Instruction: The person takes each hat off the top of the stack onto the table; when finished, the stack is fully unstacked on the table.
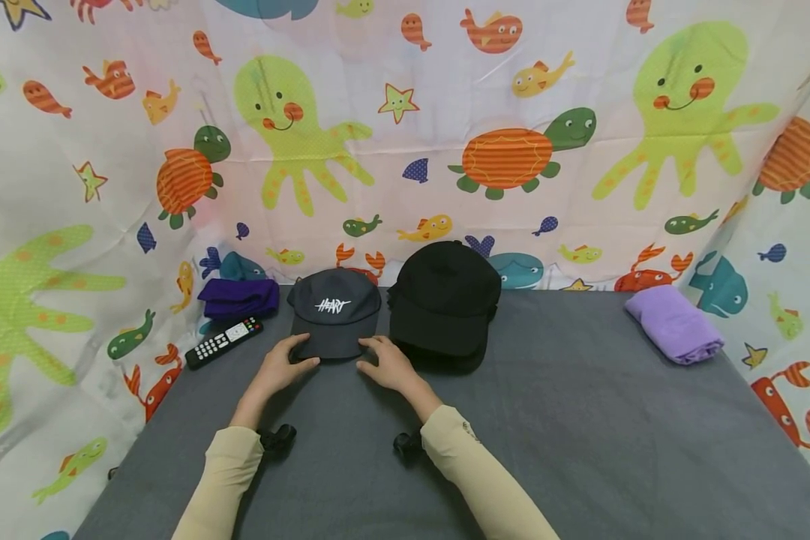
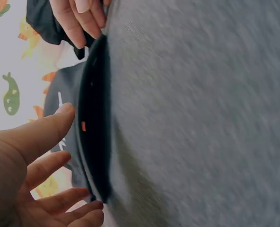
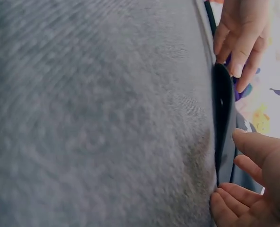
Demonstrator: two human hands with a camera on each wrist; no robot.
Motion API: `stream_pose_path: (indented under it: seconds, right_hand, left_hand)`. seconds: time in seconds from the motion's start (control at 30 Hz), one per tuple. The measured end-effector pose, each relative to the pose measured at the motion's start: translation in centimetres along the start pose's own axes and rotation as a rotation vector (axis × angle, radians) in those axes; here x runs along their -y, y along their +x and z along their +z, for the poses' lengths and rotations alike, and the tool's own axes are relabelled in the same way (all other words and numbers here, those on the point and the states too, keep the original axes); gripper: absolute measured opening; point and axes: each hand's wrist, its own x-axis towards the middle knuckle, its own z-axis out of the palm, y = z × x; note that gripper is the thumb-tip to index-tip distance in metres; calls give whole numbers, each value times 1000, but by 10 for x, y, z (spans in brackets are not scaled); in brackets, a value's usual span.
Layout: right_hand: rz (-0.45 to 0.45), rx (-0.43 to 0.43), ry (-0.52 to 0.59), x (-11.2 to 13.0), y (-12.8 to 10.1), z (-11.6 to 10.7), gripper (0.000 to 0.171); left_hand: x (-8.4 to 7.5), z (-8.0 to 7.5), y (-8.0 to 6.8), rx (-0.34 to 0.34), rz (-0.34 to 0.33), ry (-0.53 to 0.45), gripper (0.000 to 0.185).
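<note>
A dark grey baseball cap (image 1: 334, 322) with white "HEART" lettering lies on the grey cloth, its brim facing the person. My left hand (image 1: 281, 369) is at the brim's left corner, thumb and fingers spread apart. At the opposite corner is my right hand (image 1: 390, 365), its fingertips right at the brim edge and its thumb apart from the fingers. The left wrist view shows the brim's dark underside (image 2: 95, 127) raised along its front edge. Just right of the right hand stands a black cap (image 1: 442, 307), stacked on another black brim.
A black remote control (image 1: 223, 343) and a folded dark purple cloth (image 1: 239, 298) lie left of the grey cap. Far right is a folded lilac cloth (image 1: 675, 322). A sea-animal curtain (image 1: 391, 150) hangs along the table's back and sides.
</note>
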Motion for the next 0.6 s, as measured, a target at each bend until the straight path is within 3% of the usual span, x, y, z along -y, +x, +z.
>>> stream_pose_path:
  seconds: [0.6]
  right_hand:
    - [-48,27,80,-9,-20,-17,43]
  left_hand:
    - [-43,11,0,-24,49,-42,59]
